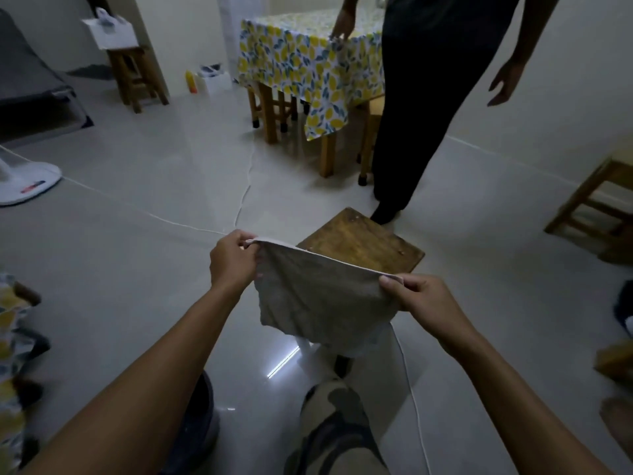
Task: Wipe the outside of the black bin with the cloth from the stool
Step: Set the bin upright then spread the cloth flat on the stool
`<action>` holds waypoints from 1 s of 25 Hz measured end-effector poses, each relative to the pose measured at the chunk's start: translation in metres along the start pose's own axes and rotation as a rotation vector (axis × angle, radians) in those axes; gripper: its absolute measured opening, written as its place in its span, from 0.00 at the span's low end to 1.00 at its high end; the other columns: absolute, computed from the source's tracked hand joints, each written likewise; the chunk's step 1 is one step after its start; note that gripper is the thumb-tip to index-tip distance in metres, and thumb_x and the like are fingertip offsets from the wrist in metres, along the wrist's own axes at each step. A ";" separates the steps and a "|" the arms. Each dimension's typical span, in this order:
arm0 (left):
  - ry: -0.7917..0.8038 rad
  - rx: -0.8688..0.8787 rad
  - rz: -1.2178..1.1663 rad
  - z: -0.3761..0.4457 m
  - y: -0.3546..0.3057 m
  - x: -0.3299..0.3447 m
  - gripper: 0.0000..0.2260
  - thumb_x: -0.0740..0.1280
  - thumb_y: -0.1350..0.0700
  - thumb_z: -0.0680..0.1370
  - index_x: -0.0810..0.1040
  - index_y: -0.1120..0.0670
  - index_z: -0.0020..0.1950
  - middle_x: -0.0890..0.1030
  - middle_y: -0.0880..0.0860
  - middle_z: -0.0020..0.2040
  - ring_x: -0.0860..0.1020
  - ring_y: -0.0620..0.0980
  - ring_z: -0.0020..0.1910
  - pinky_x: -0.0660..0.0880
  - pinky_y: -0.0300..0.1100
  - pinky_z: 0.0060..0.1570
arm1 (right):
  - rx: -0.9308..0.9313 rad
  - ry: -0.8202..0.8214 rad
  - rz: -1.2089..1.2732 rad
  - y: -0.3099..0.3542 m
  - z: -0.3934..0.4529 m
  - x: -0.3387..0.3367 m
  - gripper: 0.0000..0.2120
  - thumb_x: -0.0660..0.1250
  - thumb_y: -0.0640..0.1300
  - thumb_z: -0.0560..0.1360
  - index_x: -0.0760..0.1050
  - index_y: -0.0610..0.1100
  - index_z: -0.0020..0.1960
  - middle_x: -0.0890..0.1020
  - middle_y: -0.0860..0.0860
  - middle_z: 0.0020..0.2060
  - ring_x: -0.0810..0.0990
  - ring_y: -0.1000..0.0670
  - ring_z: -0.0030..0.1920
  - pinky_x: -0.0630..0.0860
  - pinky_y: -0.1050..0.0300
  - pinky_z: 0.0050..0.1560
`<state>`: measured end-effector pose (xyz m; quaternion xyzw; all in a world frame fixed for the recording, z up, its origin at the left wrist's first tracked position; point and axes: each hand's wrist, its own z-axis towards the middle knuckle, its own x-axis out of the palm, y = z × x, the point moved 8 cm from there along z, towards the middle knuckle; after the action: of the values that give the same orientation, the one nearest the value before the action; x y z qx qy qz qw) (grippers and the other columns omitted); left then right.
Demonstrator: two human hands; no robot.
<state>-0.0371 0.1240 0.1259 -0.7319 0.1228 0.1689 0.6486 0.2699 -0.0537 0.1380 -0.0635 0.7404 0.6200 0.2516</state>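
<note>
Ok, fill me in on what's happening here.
The person wearing the camera holds a grey cloth stretched between both hands: the left hand pinches one top corner, the right hand the other. The cloth hangs in front of a wooden stool, whose seat is bare, so it seems already picked up. A dark rounded object at the bottom left, under the left arm, may be the bin, but too little shows to tell. No wiping has started. A second person in dark trousers stands by the lemon-print table.
</note>
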 end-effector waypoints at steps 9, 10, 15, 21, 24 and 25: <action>0.004 0.269 0.214 0.118 -0.050 0.160 0.05 0.68 0.54 0.80 0.82 0.49 0.55 0.82 0.51 0.57 0.79 0.50 0.53 0.70 0.37 0.46 | 0.166 -0.339 0.105 -0.109 0.111 -0.028 0.29 0.64 0.66 0.77 0.80 0.38 0.46 0.85 0.41 0.41 0.85 0.42 0.42 0.82 0.40 0.45; 0.031 0.274 0.237 0.131 -0.045 0.185 0.05 0.68 0.53 0.80 0.82 0.48 0.55 0.81 0.52 0.58 0.78 0.49 0.52 0.68 0.38 0.45 | 0.196 -0.377 0.096 -0.126 0.124 -0.030 0.30 0.63 0.66 0.77 0.78 0.36 0.45 0.84 0.39 0.40 0.82 0.45 0.39 0.80 0.43 0.42; 0.126 0.241 0.332 0.179 -0.008 0.259 0.04 0.68 0.50 0.80 0.82 0.45 0.53 0.80 0.48 0.54 0.75 0.47 0.49 0.67 0.43 0.46 | 0.354 -0.520 0.109 -0.188 0.164 -0.033 0.27 0.64 0.63 0.79 0.79 0.36 0.47 0.84 0.36 0.46 0.78 0.50 0.39 0.75 0.51 0.42; 0.319 0.266 0.361 0.223 -0.012 0.299 0.01 0.71 0.50 0.77 0.82 0.44 0.45 0.84 0.49 0.51 0.81 0.50 0.50 0.75 0.44 0.46 | 0.466 -0.584 0.031 -0.194 0.181 -0.050 0.23 0.65 0.59 0.81 0.77 0.38 0.42 0.75 0.49 0.33 0.70 0.53 0.34 0.67 0.53 0.36; 0.411 0.265 0.328 0.228 -0.022 0.318 0.01 0.72 0.52 0.77 0.83 0.47 0.48 0.84 0.48 0.48 0.80 0.47 0.50 0.73 0.40 0.45 | 0.535 -0.623 0.032 -0.204 0.182 -0.058 0.26 0.66 0.61 0.79 0.76 0.36 0.43 0.74 0.44 0.33 0.69 0.51 0.34 0.66 0.52 0.37; 0.427 0.260 0.325 0.230 -0.025 0.326 0.01 0.72 0.53 0.77 0.83 0.48 0.48 0.83 0.48 0.47 0.80 0.46 0.49 0.72 0.39 0.44 | 0.555 -0.635 0.043 -0.206 0.182 -0.062 0.26 0.67 0.61 0.79 0.76 0.36 0.43 0.74 0.45 0.33 0.69 0.51 0.34 0.66 0.53 0.37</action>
<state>0.2500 0.3675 -0.0077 -0.6325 0.3928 0.0957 0.6607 0.4608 0.0602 -0.0356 0.2163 0.7661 0.3911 0.4619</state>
